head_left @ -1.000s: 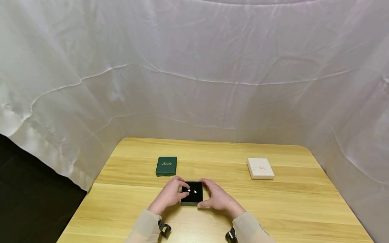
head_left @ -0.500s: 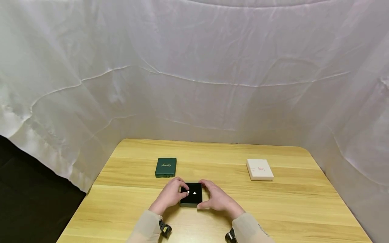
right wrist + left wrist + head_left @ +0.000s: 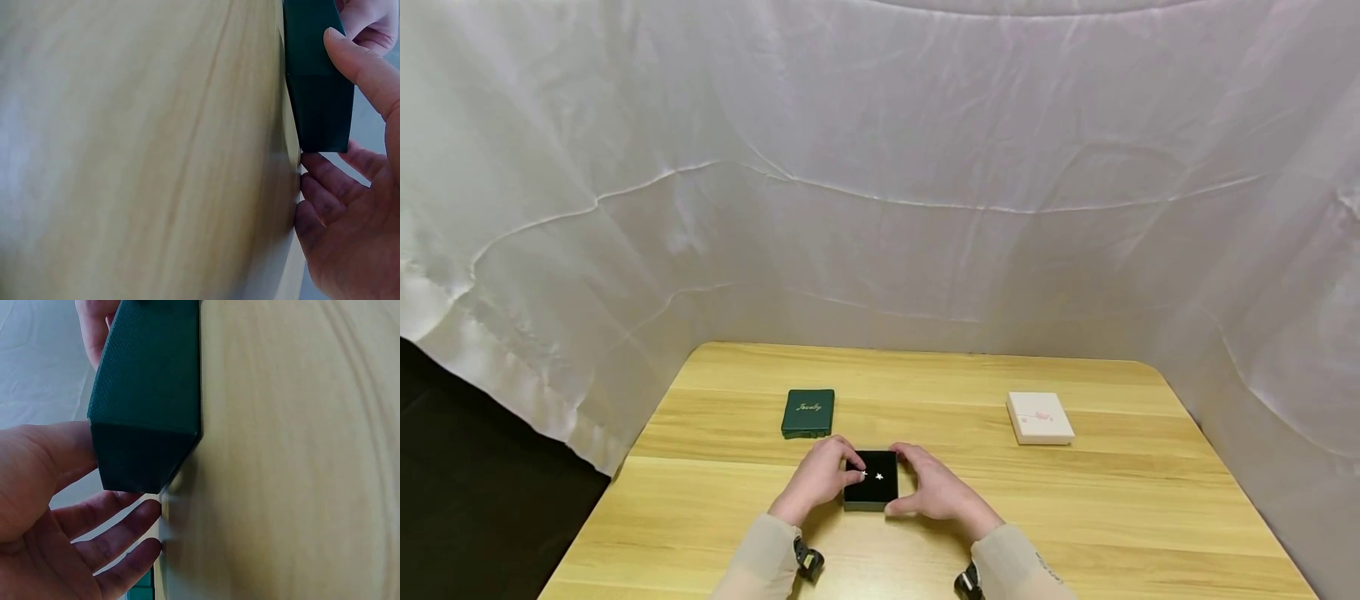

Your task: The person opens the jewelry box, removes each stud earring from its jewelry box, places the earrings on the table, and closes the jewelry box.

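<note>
An uncovered dark green box [image 3: 870, 505] with a black lining lies on the table, two small star-shaped pieces on the lining. The right star [image 3: 879, 477] shows whole; fingertips partly cover the left star [image 3: 864, 473]. My left hand [image 3: 820, 479] reaches over the box's left edge, its thumb and index finger at the left star. My right hand [image 3: 936, 487] grips the box's right side, thumb at the near corner, a finger at the far one. The left wrist view has the box's green wall [image 3: 150, 369] beside the left hand [image 3: 56, 506]; in the right wrist view, the right thumb presses the wall [image 3: 319, 106].
Behind the box on the left lies a dark green lid [image 3: 808, 410] with gold lettering. A white box [image 3: 1041, 417] with pink print stands farther right. The wooden table [image 3: 1135, 500] is backed by a pale curtain [image 3: 925, 167].
The left thumb and index finger have closed in on the left star and now cover more of it. The right hand keeps its hold; the view has shifted slightly.
</note>
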A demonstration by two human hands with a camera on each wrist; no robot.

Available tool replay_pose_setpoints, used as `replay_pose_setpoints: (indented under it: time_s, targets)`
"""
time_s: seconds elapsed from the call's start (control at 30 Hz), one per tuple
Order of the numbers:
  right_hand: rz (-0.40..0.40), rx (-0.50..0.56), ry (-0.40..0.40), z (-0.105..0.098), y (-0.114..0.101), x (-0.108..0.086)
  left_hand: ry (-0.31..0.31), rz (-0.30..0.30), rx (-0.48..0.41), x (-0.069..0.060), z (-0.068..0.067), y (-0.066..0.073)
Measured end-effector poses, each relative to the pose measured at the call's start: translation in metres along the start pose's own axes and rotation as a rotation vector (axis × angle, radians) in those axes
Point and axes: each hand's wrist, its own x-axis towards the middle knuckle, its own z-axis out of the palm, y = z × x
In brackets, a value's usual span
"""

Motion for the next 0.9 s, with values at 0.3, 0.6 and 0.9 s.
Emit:
replay_pose_setpoints:
  time_s: [0.3, 0.6, 0.9]
  targets:
    - [-0.013, -0.005, 0.007, 0.001, 0.0012, 0.0009, -0.001, -0.001, 0.011, -0.0006, -0.0016, 0.0035]
    - [-0.016, -0.017, 0.006, 0.0009, 0.0007, -0.0006, -0.046, 0.002, 0.02, -0.0043, -0.0019, 0.008]
    - [-0.023, -0.014, 0.007, 0.0008, 0.0007, 0.0003, -0.045, 0.019, 0.033, -0.0046, -0.003, 0.0073]
